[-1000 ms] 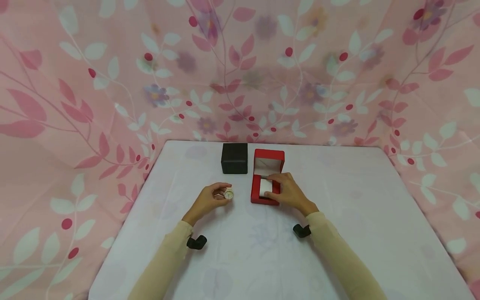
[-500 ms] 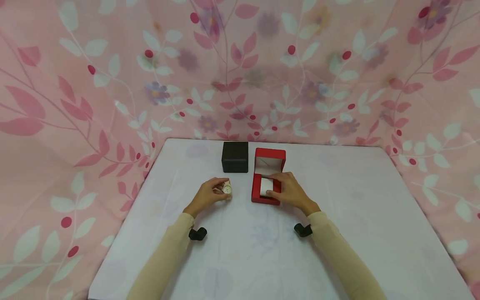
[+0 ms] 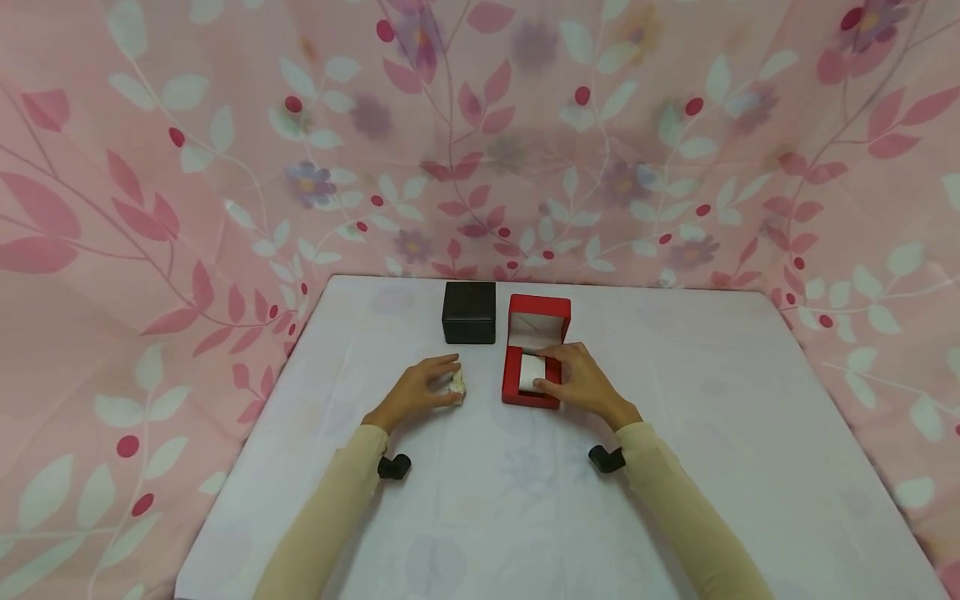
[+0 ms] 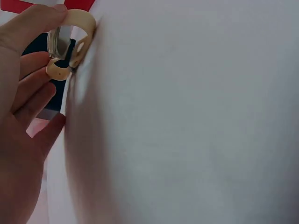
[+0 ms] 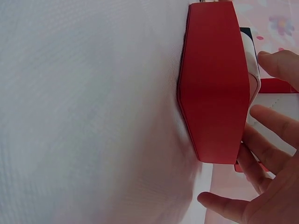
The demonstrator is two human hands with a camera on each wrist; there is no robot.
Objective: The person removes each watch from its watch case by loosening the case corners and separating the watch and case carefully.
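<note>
A cream-strapped wristwatch [image 3: 458, 382] is between the thumb and index finger of my left hand [image 3: 408, 396], left of the boxes. Its strap forms a loop [image 4: 84, 21] at the tablecloth in the left wrist view, thumb at one side, other fingers spread behind. An open red watch box [image 3: 513, 379] has its lid raised at the back. Inside sits a white watch cushion [image 3: 532, 369], pinched between the thumb and index finger of my right hand [image 3: 588, 385]. From the right wrist, the red wall [image 5: 215, 88] hides most of the cushion [image 5: 252, 60]; the remaining fingers spread beside it.
A closed black box [image 3: 468, 317] stands at the back, just left of the red one. White cloth covers the table [image 3: 480, 517]. Pink floral fabric [image 3: 480, 150] hangs behind and at both sides. Each wrist carries a small black camera.
The watch first moves slightly away from me, then tips lower toward the table, its dial turning out of clear view. My left fingers spread a little. The right hand stays at the cushion.
</note>
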